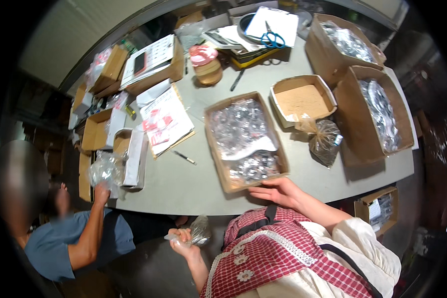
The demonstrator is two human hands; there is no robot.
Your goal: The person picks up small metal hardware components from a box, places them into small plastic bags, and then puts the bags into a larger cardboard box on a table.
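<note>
Below the table's front edge, my left hand (pixel 184 243) is closed round the gathered neck of a clear plastic bag (pixel 200 231) with small dark pieces inside. My right hand (pixel 280 192) rests at the near end of a shallow cardboard box (pixel 224 183), its fingers stretched out and touching the box's near right corner. Shiny clear packets of small parts (pixel 238 124) fill that box, and a white paper slip (pixel 251 147) lies across them. To the right of the box is a tied clear bag of dark small pieces (pixel 326 146), beside a small open carton (pixel 303 99).
Two tall cartons (pixel 365 144) with shiny packets stand at the right. Papers (pixel 166 119), a pen (pixel 185 157) and a jar (pixel 207 69) lie or stand left of the box. Blue scissors (pixel 271 38) top a far pile. At left, a person (pixel 84 243) handles a clear bag (pixel 106 169).
</note>
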